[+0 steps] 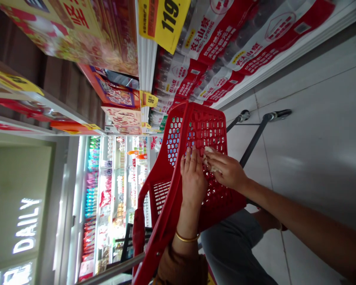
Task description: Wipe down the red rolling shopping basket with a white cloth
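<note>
A red plastic shopping cart with a perforated basket wall fills the middle of the tilted head view. My left hand lies flat against the cart's side near its rim, fingers stretched out and holding nothing visible. A gold bracelet circles that wrist below a brown sleeve. Just beside it, my right hand presses a crumpled pale cloth against the perforated wall. The fingers cover part of the cloth.
Packs of bottled water with red labels line the lower shelf beside the cart. Yellow price tags hang from the shelf edge. Boxed goods sit higher up. Dark cart legs with wheels stand on the tiled floor.
</note>
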### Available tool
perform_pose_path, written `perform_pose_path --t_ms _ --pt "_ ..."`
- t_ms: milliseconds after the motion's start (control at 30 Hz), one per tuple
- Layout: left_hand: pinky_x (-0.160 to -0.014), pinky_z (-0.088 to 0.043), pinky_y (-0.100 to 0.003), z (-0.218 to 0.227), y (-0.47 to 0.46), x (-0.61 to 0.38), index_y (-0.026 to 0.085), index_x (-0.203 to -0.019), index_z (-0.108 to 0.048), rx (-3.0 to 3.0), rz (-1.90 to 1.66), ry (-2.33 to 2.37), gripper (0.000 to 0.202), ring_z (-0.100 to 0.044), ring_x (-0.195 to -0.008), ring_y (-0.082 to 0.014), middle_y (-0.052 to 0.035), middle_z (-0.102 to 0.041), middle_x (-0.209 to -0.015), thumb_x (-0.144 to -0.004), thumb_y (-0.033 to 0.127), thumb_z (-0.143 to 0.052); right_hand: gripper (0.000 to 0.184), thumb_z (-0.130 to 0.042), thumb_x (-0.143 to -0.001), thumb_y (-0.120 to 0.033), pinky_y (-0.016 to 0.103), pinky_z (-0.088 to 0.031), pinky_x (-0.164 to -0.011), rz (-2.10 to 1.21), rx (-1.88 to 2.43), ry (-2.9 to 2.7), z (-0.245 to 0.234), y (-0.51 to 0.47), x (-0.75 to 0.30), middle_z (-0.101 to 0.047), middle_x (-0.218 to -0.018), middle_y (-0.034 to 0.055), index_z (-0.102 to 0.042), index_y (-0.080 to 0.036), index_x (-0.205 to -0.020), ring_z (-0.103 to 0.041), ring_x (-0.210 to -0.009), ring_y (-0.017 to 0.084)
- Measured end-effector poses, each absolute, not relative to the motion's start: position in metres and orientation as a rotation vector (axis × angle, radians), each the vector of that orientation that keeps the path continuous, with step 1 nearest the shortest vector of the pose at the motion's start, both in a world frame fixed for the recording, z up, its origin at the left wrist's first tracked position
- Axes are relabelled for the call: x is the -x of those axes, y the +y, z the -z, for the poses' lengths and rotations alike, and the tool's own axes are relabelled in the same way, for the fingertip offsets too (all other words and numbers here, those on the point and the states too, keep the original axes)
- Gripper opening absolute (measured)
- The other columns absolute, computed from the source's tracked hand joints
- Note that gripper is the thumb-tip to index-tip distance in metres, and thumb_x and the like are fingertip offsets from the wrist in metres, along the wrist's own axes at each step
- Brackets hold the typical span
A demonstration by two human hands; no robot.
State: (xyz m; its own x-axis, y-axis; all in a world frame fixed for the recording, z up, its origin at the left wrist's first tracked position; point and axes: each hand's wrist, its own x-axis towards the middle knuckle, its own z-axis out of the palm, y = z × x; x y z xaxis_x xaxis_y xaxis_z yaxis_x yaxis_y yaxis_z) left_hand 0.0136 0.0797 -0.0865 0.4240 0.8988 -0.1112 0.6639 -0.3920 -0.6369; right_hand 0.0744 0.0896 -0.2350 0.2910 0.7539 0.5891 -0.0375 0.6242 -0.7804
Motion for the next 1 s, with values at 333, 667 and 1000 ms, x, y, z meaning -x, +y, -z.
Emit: perform_pose_path --t_ms 333,667,1000 --pt "-0.116 -0.031 -0.049 0.092 0.078 -0.014 0.013 -0.152 -0.008 2.194 -0.406 -1.334 0.076 -0.013 -0.146 -0.0224 -0.0171 -0.035 -0.152 -0.082 -0.008 -0.027 0.061 -0.039 -0.087 -0.004 0.056 -0.03 -0.118 -0.624 0.776 -1.012 0.193 0.168 -0.09 -0.03 -0.156 0.0007 -0.036 -0.028 -0.143 -0.019 -0.146 0.024" --pt "-0.116 -0.029 -0.051 0.094 0.08 -0.008 0.019 -0.152 0.004 2.27 -0.308 -1.361 0.072 -0.011 -0.147 -0.0224 -0.0163 -0.025 -0.156 -0.09 -0.001 -0.026 0.049 -0.036 -0.097 -0.012 0.053 -0.033 -0.117 -0.643 0.672 -1.204 0.198 0.139 -0.078 -0.034 -0.154 0.0052 -0.036 -0.025 -0.144 -0.016 -0.146 0.024" --pt "-0.114 -0.034 -0.048 0.083 0.086 -0.023 0.012 -0.146 -0.033 2.1 -0.478 -1.364 0.054 -0.03 -0.143 -0.0249 -0.0143 -0.043 -0.148 -0.092 0.006 -0.035 0.051 -0.041 -0.09 -0.005 0.047 -0.038 -0.115 -0.64 0.554 -1.23 0.209 0.108 -0.072 -0.045 -0.146 0.0142 -0.045 -0.013 -0.14 -0.029 -0.142 0.024"
